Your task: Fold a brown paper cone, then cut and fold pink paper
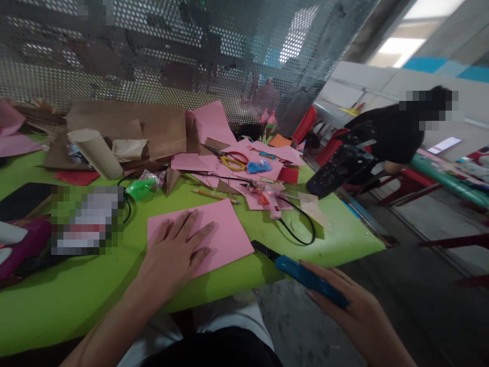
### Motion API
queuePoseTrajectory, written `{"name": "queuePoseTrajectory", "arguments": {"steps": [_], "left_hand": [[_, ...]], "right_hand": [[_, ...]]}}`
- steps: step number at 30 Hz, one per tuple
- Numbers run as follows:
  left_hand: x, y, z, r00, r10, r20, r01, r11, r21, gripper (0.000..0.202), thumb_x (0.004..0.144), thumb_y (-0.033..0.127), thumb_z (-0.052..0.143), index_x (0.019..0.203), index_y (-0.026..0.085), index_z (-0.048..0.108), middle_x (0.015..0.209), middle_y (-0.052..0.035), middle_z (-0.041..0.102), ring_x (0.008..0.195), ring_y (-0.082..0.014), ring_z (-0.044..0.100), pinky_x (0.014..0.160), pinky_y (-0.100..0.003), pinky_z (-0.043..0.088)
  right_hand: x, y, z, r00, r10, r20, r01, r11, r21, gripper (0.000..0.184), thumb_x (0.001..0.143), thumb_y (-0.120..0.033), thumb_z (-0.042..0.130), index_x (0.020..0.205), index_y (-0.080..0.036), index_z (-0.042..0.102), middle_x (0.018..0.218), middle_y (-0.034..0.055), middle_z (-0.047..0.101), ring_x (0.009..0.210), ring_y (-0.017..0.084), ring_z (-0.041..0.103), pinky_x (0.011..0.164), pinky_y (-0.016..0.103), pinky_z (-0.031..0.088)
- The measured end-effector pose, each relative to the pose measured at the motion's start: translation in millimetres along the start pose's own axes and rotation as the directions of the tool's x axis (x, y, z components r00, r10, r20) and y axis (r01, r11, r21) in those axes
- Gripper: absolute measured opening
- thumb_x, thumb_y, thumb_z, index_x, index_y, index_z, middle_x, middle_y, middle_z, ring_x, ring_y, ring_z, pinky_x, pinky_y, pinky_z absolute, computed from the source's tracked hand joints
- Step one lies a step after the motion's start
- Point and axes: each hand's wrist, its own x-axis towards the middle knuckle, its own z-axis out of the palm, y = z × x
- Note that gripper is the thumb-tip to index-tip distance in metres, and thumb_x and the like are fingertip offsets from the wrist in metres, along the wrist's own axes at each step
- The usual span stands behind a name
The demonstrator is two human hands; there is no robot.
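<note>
My left hand [173, 250] lies flat with fingers spread on a pink sheet of paper [225, 234], pressing it to the green table. The sheet sits near the table's front edge. In my right hand [355, 300] is a blue utility knife [305, 278], gripped by its handle. Its dark blade points left, with the tip at the right corner of the sheet; whether they touch I cannot tell. Beyond the sheet lie a pink glue gun [273, 204] with a black cord and a yellow pencil [214, 195].
Red-and-yellow scissors [233, 160] rest on pink scraps. A cardboard tube [95, 153] leans among brown paper [164, 127] at the back left. A green plastic packet [141, 188] lies left of the sheet. Another person [393, 132] in black is at the right.
</note>
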Motion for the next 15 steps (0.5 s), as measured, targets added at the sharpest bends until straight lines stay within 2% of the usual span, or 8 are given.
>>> {"name": "queuePoseTrajectory", "arguments": {"steps": [15], "left_hand": [[-0.3,-0.3,2.3,1.000,0.005,-0.003,-0.005,1.000,0.009,0.050,0.096,0.040,0.045,0.146,0.036,0.037,0.156,-0.0082,0.031,0.142,-0.0310,0.029,0.110,-0.055,0.028]], "right_hand": [[-0.1,2.4,-1.4,1.000,-0.002,0.001,0.002,1.000,-0.001,0.038,0.088,-0.042,0.059,0.123,-0.030,0.064,0.116,0.0061,0.069,0.101,0.026,0.068,0.083,0.035,0.056]]}}
